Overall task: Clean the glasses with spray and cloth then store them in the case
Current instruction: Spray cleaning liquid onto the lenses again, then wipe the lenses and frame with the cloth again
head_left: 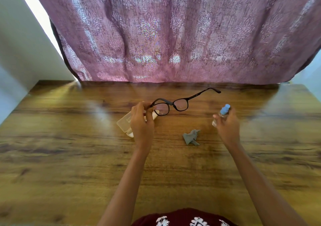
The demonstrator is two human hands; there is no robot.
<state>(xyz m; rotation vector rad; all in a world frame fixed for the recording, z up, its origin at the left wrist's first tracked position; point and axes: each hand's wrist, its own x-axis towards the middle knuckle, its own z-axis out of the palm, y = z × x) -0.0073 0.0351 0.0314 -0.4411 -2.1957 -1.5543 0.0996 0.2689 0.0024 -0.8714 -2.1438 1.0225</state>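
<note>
Black-framed glasses [173, 104] hang above the wooden table [69, 147], held at their left end by my left hand [141, 121]. One temple arm sticks out to the upper right. My right hand [225, 126] grips a small clear spray bottle [223, 113] with a blue cap, upright, to the right of the glasses. A crumpled grey cloth [191, 137] lies on the table between my two hands. The pale translucent glasses case [125, 123] lies under my left hand, partly hidden by it.
A purple patterned curtain [173, 34] hangs along the table's far edge. A white wall [20, 43] stands at the left. My dark red patterned clothing [182, 217] shows at the bottom edge.
</note>
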